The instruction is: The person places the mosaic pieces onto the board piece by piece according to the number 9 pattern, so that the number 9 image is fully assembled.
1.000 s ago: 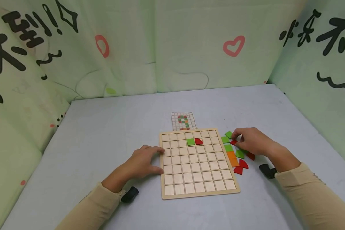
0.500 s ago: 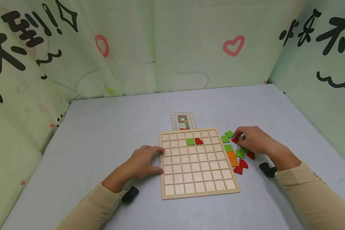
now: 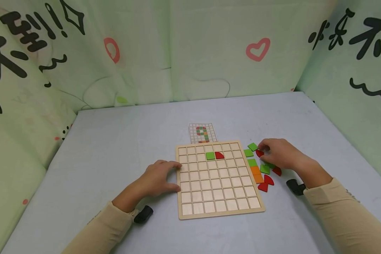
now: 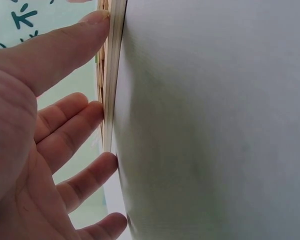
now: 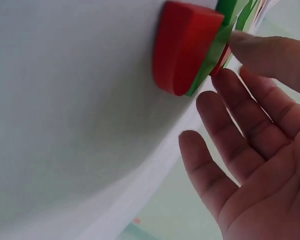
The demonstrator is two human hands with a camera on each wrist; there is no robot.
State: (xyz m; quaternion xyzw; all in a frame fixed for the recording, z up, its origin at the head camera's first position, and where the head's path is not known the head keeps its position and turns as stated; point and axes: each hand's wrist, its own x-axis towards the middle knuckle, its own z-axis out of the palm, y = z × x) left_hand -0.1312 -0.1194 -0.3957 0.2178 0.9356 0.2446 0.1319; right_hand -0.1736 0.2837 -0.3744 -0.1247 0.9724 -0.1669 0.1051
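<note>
My left hand lies at the left edge of the wooden grid board, its thumb and fingertips against the rim. In the left wrist view the fingers are fairly straight along that rim. A green square tile and a red quarter-circle tile sit side by side in the board's second row. To the right of the board, my right hand pinches another red quarter-circle tile between thumb and finger, low over the loose tiles. The hand partly hides that tile and a green one.
Beside the board's right edge lie loose green squares, orange squares and red quarter-circles. A small pattern card lies behind the board, its lower end meeting the board's far edge. Printed curtains surround the white table.
The red quarter-circle at my right fingertips has turned and shifted slightly, and the right hand has moved a little away from me. My left hand and the board tiles stay put.
</note>
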